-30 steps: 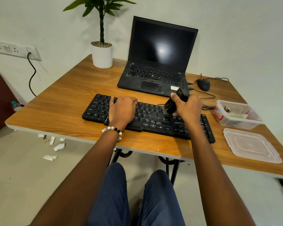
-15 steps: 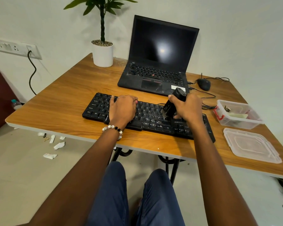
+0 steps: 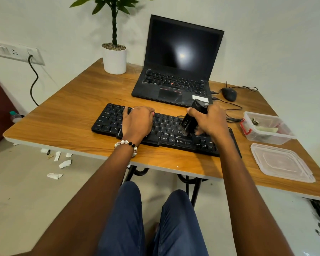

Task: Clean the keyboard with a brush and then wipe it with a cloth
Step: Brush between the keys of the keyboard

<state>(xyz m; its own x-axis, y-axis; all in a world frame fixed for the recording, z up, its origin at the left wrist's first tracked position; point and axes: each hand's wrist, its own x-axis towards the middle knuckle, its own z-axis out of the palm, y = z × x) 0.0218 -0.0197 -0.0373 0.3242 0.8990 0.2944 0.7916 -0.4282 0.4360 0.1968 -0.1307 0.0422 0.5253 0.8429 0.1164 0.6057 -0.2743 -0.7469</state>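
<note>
I am in the brushing part of the job. My right hand [image 3: 210,121] is wrapped tight around the black brush [image 3: 193,117], and the bristles point down and touch the keys on the right half of the black keyboard [image 3: 174,134]. My left hand [image 3: 138,121] lies flat with the fingers spread on the left half of the keyboard, holding nothing, just pressing down so the keyboard does not slide.

The keyboard sits near the front edge of the desk [image 3: 67,115], a bit turned, with its right end closer to me. Behind it, toward the back edge, is the open laptop [image 3: 175,71] with a dark screen.

How much have I brushed? I cannot tell from looking at the keys (they are too small and dark to see any dust). I think the brushing is somewhere in the middle, because the brush is on the right part and my left hand covers keys that will need a turn too.

The wiping is not started. I do not see a cloth in my hands or lying open on the desk. By the right edge there is a clear plastic box [image 3: 264,127] with some things inside, and its lid [image 3: 282,162] lies in front of it. Maybe the cloth is in that box, but I cannot tell.
</note>
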